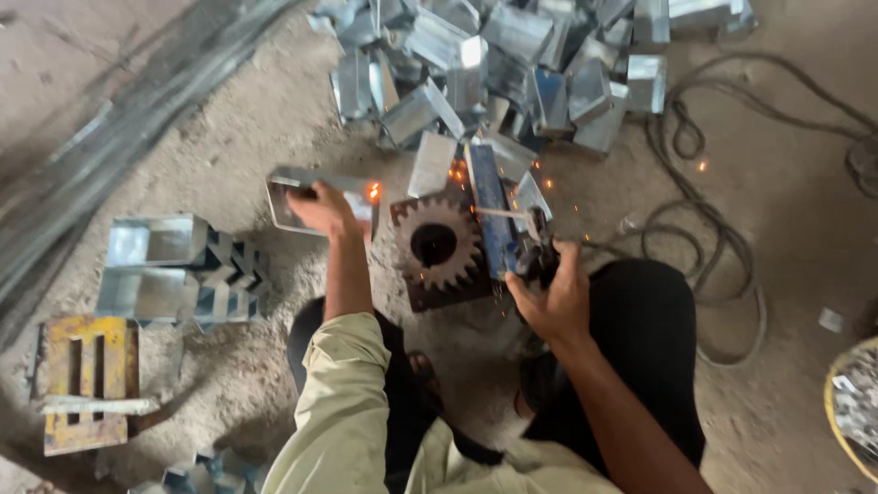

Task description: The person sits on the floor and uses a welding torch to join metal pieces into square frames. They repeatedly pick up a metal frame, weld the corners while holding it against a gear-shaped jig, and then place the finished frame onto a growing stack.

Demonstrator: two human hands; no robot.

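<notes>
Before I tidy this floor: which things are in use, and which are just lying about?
In use: left hand on the rectangular metal tube piece; right hand on the angle grinder; gear-topped block.
Lying about: heap of cut pieces; cable; yellow bracket.

Floor (229, 137) all bare dusty dirt, gritty, pale brown – no walls or windows in shot. Big heap of shiny cut metal box sections (512, 64) at 12 o'clock. Long grey metal strips (110, 146) running diagonal at 10 o'clock. Black cable (722, 238) looping loose at 3 o'clock. Stacked notched box pieces (174, 270) at 9, rusty yellow slotted plate (87, 380) at 8 – flat daylight, soft shadows.
</notes>
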